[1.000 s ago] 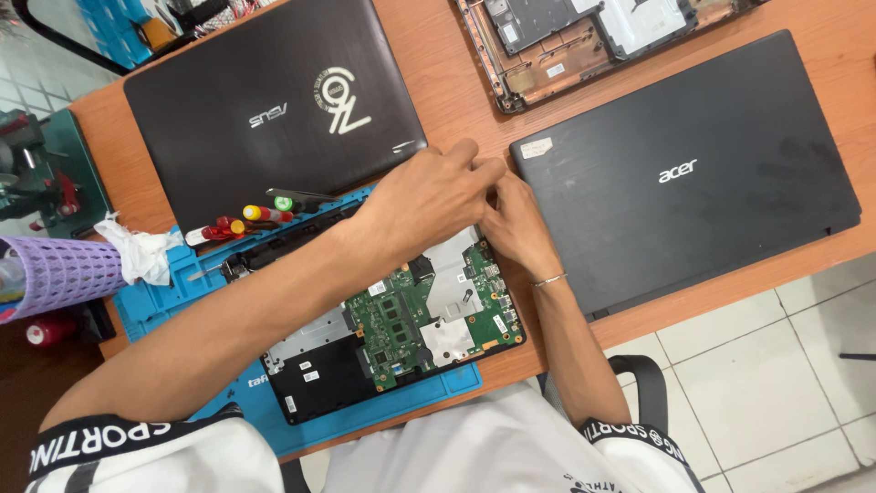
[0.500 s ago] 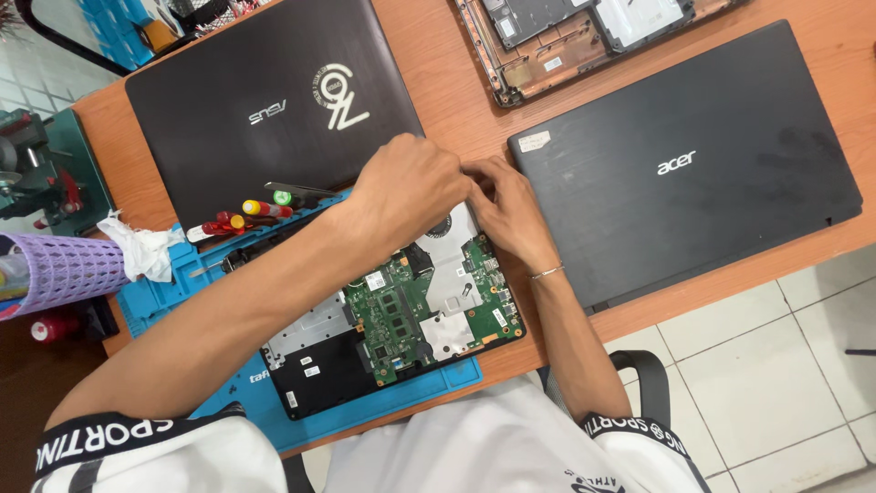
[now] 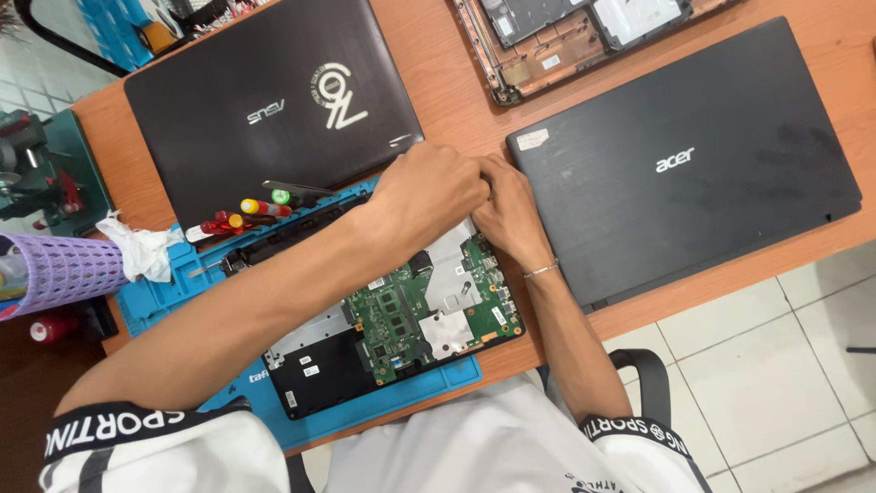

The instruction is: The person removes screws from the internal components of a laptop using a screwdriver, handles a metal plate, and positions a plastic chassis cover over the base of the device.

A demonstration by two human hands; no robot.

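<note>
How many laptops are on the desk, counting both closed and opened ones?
4. A closed black laptop at upper left, a closed black laptop at right, an opened one under both hands on the blue mat, and a stripped shell at the top edge. More may lie out of view.

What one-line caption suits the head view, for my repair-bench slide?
Both hands, left and right, meet at the far corner of an opened laptop on a blue mat.

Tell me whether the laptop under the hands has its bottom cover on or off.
Off. The laptop lies on the blue mat with its green circuit board exposed; the left hand and right hand rest at its far edge.
</note>
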